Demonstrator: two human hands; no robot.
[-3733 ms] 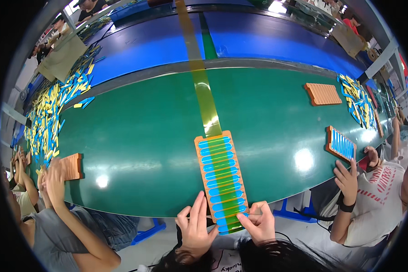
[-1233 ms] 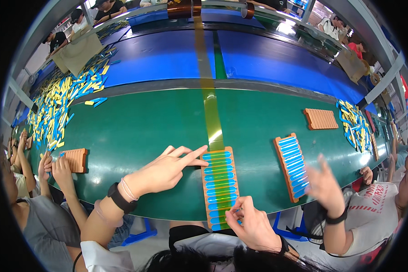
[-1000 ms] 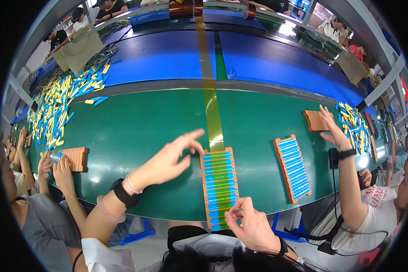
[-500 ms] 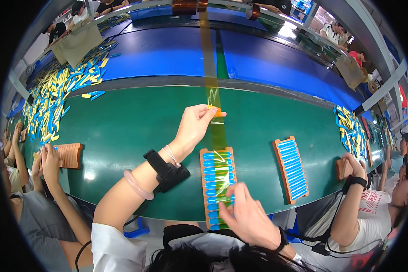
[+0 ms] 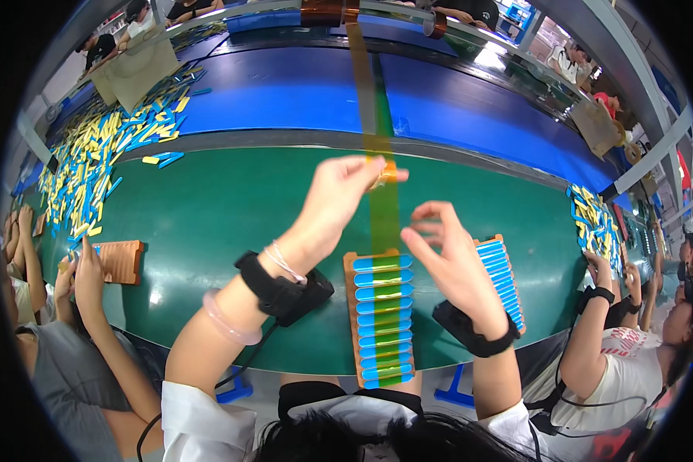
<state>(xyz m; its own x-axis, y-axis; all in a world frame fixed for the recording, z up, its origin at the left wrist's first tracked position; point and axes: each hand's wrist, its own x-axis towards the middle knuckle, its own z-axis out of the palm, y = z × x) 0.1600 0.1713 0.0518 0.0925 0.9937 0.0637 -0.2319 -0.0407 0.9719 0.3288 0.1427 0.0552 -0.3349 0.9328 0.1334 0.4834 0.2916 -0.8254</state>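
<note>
**Working the tape (image 5: 385, 219)**

Your left hand (image 5: 336, 192) is pinching it; your right hand (image 5: 450, 258), half-open and apparently empty, is hovering alongside. The orange tray (image 5: 352, 308) is lying nearer you, tape crossing its blue strips (image 5: 367, 318). You're likely parting tape, the next move needing both hands gripping.

Left hand (image 5: 336, 194) in a pinch — right hand (image 5: 454, 260) loose, half curled

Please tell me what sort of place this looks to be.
Probably a factory assembly line: people line a green table, blue and yellow strips lie heaped, and tape stretches over a slotted tray.
</note>
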